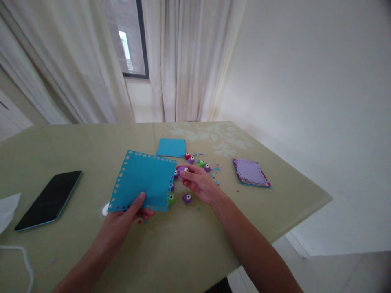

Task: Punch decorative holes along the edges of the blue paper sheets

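A square sheet of blue paper (146, 179) with small holes punched along its edges is held up off the table, tilted toward me. My left hand (131, 209) grips its lower edge, thumb on top and fingers beneath. At the sheet's right edge, my right hand (197, 181) is closed around a small purple craft punch (182, 171) with an eye-like button. Another purple punch (187, 198) lies on the table below that hand. A green punch (171, 199) is partly hidden behind the sheet's lower right corner.
A stack of blue paper (171, 147) lies farther back. Red, purple and green punches (202, 163) sit beside it among paper confetti. At right is a pile of punched sheets (251, 172), lavender on top. A black tablet (50, 199), white paper (8, 209) and a white cable (26, 260) are at left.
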The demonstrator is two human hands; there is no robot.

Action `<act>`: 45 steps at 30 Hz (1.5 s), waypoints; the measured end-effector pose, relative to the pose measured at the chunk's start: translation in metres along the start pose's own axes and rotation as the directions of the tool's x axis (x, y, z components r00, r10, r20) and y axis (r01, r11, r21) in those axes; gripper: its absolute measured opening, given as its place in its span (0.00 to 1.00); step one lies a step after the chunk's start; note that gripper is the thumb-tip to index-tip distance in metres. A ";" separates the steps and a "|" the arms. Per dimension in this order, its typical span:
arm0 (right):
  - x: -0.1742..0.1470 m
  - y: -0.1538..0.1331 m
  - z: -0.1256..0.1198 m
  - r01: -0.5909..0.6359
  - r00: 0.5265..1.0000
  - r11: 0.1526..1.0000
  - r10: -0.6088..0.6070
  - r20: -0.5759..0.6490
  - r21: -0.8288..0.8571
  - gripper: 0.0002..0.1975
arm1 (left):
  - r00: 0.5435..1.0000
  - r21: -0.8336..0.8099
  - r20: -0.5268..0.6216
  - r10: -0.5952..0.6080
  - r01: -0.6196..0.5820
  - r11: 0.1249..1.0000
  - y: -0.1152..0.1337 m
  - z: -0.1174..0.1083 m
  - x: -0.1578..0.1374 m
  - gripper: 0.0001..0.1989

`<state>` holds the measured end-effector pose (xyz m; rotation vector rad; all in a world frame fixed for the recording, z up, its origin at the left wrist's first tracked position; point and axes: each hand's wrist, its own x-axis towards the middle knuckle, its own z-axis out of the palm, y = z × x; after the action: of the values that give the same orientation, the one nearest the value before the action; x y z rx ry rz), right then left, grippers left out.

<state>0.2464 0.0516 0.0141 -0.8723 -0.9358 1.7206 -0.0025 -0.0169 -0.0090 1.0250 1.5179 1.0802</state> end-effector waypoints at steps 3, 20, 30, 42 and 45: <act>0.000 0.002 0.001 -0.004 1.000 1.000 0.004 -0.007 0.007 0.20 | 1.000 0.027 0.008 0.012 -0.012 1.000 0.004 0.001 -0.001 0.28; -0.003 0.004 0.004 -0.013 0.999 0.992 0.019 0.048 -0.128 0.23 | 0.997 0.153 0.071 0.041 -0.052 0.987 0.009 0.001 -0.004 0.29; -0.005 0.005 0.006 0.027 0.997 0.971 -0.009 0.075 -0.238 0.26 | 0.995 0.177 0.086 0.045 -0.060 0.982 0.020 0.002 -0.011 0.29; 0.000 0.006 0.006 0.055 0.998 0.990 -0.056 0.000 -0.133 0.24 | 0.991 0.259 0.120 0.064 -0.094 0.961 0.029 -0.001 -0.013 0.29; 0.000 0.006 0.006 0.007 1.000 1.000 -0.007 -0.027 0.003 0.23 | 0.989 0.239 0.135 0.066 -0.097 0.966 0.026 -0.002 -0.013 0.29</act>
<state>0.2387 0.0489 0.0120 -0.8866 -0.9176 1.6997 0.0003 -0.0226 0.0193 1.3116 1.5428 0.8802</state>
